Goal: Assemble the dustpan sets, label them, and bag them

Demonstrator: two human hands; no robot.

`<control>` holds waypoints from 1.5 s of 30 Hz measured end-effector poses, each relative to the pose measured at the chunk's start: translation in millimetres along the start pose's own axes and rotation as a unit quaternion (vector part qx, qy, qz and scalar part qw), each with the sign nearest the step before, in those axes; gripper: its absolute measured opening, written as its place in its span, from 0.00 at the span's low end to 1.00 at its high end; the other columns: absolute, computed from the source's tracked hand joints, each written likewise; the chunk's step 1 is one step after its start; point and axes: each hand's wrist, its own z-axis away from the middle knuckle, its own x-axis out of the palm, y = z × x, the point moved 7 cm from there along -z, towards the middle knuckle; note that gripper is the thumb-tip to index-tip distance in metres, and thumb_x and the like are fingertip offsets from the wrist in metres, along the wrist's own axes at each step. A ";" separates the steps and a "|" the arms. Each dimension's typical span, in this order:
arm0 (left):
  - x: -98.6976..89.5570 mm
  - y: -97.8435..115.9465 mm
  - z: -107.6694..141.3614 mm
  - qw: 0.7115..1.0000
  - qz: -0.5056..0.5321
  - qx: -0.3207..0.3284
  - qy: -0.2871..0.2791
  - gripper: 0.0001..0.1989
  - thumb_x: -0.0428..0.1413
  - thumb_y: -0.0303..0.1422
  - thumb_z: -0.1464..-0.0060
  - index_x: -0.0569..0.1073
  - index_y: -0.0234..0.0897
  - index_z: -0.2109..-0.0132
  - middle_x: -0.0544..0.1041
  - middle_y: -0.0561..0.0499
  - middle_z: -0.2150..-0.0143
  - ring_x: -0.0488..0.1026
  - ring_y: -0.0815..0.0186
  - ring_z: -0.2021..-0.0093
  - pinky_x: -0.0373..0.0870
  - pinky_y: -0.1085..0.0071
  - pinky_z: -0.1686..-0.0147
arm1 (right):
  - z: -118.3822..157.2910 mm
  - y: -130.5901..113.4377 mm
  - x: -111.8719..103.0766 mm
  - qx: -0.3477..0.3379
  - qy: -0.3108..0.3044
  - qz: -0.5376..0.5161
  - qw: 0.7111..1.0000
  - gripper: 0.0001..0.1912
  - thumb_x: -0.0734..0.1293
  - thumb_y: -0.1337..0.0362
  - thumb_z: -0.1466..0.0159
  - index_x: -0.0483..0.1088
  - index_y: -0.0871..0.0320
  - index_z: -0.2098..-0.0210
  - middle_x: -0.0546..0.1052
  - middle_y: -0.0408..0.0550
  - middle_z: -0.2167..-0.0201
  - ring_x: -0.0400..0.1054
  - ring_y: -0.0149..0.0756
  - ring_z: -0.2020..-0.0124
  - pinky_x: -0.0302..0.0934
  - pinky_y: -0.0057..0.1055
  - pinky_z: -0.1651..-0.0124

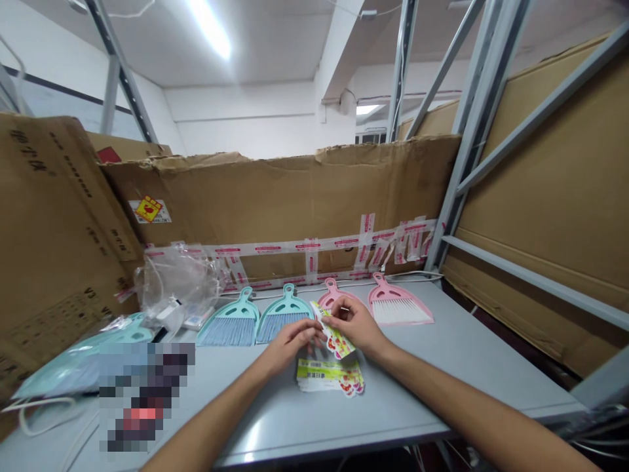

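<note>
My left hand (292,345) and my right hand (354,322) pinch a strip of printed paper labels (335,333) above the grey tabletop (417,373). The strip is yellow-green with red and white motifs. Directly below it lies a loose stack of similar labels (330,378). Beyond my hands, several plastic hand brushes lie in a row: a teal one (230,321), another teal one (285,316), a pink one (331,295) partly hidden by my right hand, and a pink one (396,303).
A torn cardboard sheet (275,196) with red-and-white tape stands behind the table. A clear plastic bag (177,282) and bagged teal items (73,367) sit at the left, partly behind a pixelated patch (145,396). A steel rack upright (472,144) stands at the right.
</note>
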 end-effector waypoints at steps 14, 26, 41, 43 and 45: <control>-6.9 -8.8 -3.6 0.993 0.086 -0.023 0.081 0.24 0.72 0.51 0.45 0.78 0.38 0.54 0.81 0.49 0.62 0.75 0.64 0.64 0.71 0.69 0.62 | -2.7 -0.9 -2.1 -0.002 -0.036 -0.056 0.998 0.35 0.75 0.49 0.32 0.66 0.41 0.28 0.70 0.53 0.32 0.77 0.43 0.46 0.79 0.34 0.61; -11.4 -19.6 0.3 0.985 0.120 -0.117 0.038 0.28 0.73 0.53 0.47 0.82 0.34 0.51 0.80 0.48 0.60 0.72 0.67 0.64 0.64 0.73 0.64 | 11.3 -46.9 -13.5 -0.346 -0.113 0.356 0.860 0.27 0.67 0.77 0.30 0.78 0.46 0.37 0.77 0.54 0.38 0.76 0.45 0.39 0.75 0.45 0.40; -5.1 -5.2 -4.0 0.981 -0.183 0.037 0.049 0.19 0.73 0.47 0.43 0.87 0.42 0.49 0.78 0.40 0.37 0.80 0.53 0.42 0.79 0.58 0.42 | 49.5 -41.2 -38.9 -0.424 -0.151 0.566 0.691 0.11 0.64 0.71 0.22 0.78 0.56 0.48 0.80 0.52 0.59 0.70 0.42 0.59 0.64 0.35 0.59; 5.1 -0.7 -3.0 0.962 -0.263 0.070 0.028 0.18 0.74 0.43 0.44 0.87 0.44 0.49 0.79 0.41 0.38 0.79 0.52 0.41 0.78 0.56 0.39 | 49.9 -32.3 -43.8 -0.397 -0.155 0.579 0.695 0.09 0.65 0.70 0.22 0.78 0.57 0.51 0.79 0.51 0.61 0.69 0.41 0.61 0.61 0.35 0.61; 12.3 2.2 -2.7 0.945 -0.312 0.096 0.018 0.17 0.74 0.39 0.43 0.87 0.44 0.47 0.80 0.42 0.40 0.80 0.53 0.42 0.77 0.55 0.38 | 48.8 -24.9 -46.4 -0.366 -0.164 0.587 0.703 0.08 0.66 0.71 0.23 0.77 0.57 0.55 0.78 0.51 0.62 0.68 0.41 0.61 0.60 0.35 0.61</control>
